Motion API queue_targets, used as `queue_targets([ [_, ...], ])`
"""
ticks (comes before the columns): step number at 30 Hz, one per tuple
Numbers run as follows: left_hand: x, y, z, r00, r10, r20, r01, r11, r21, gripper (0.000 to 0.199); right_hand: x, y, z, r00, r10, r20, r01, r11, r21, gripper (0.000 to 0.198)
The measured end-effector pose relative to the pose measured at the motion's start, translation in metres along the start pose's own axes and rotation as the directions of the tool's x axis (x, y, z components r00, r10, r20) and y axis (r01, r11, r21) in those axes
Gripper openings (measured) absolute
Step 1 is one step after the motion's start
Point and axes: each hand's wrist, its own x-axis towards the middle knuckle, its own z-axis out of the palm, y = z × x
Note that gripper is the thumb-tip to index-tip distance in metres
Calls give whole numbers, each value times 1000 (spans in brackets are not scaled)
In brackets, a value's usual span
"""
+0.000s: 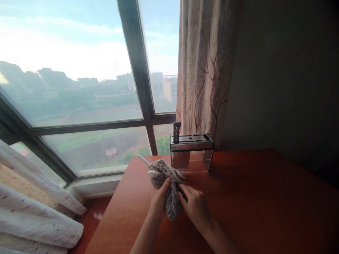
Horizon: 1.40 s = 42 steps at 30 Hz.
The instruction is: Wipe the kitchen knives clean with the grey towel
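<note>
The person's body shows only as hands and forearms — all bare skin from fingertips to the lower edge of the view. The left hand (pixel 158 197) shows a rounded thumb (pixel 166 183) and a smooth base, its other fingers hidden. The right hand (pixel 196 204) shows a broad, smooth back with softly rounded knuckles. The left forearm (pixel 147 231) is slim and evenly lit, thickening gently below the wrist; the right forearm (pixel 217 235) has a similar slender shape — its lower part dim in shadow.
</note>
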Motion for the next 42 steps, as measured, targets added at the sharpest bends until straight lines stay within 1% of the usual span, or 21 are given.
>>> queue_targets([
  [1,-1,1,1,1000,8,-8,-8,1000,-16,44,0,3,-1,998,-56,-8,55,996,-63,29],
  [3,-1,3,2,1000,-16,0,16,999,-50,42,2,9,-4,990,-143,-7,141,982,-128,28],
  [6,1,6,0,996,-86,15,87,994,-64,39,6,16,-8,981,-194,5,194,974,-115,28],
  [8,3,9,-4,998,-60,3,60,996,-64,41,8,20,-11,982,-190,6,190,979,-77,28],
  [12,12,17,-10,996,53,-73,-59,996,-73,45,11,25,-17,990,-140,5,140,989,39,26],
  [16,18,22,-14,991,85,-105,-93,992,-80,43,13,29,-22,995,-99,-23,101,985,141,22],
  [18,17,20,-14,992,84,-94,-90,994,-66,43,13,30,-22,995,-92,-44,98,983,157,21],
  [20,15,15,-13,995,77,-57,-79,996,-35,41,12,30,-21,993,-99,-63,108,981,160,22],
  [24,7,2,-9,998,-6,58,6,1000,-1,43,8,27,-14,985,-128,-115,145,978,151,24],
  [26,4,-3,-7,996,-43,83,45,999,-14,46,6,25,-11,981,-136,-140,155,979,134,24],
  [28,2,-5,-7,995,-53,84,55,998,-29,46,5,23,-10,982,-130,-134,147,981,124,23],
  [30,2,-5,-8,996,-54,77,57,997,-44,43,4,20,-10,989,-113,-90,125,983,134,22],
  [32,2,-4,-10,995,-62,75,67,996,-56,39,5,16,-11,997,-76,-24,79,980,180,22],
  [35,3,-2,-13,994,-67,88,71,996,-52,38,8,11,-17,995,56,77,-78,942,325,25],
  [37,3,-1,-13,993,-68,98,71,997,-35,39,10,9,-20,970,162,181,-226,879,420,31],
  [39,3,0,-12,993,-69,96,70,997,-11,38,12,8,-20,930,230,288,-347,811,472,39],
  [40,3,0,-11,995,-61,83,61,998,3,39,13,9,-20,918,247,311,-377,790,483,41],
  [41,3,0,-11,997,-43,61,42,999,16,40,13,10,-18,919,254,302,-378,786,489,41],
  [42,3,0,-10,999,-17,37,16,1000,26,41,12,11,-17,932,244,269,-350,801,486,38],
])
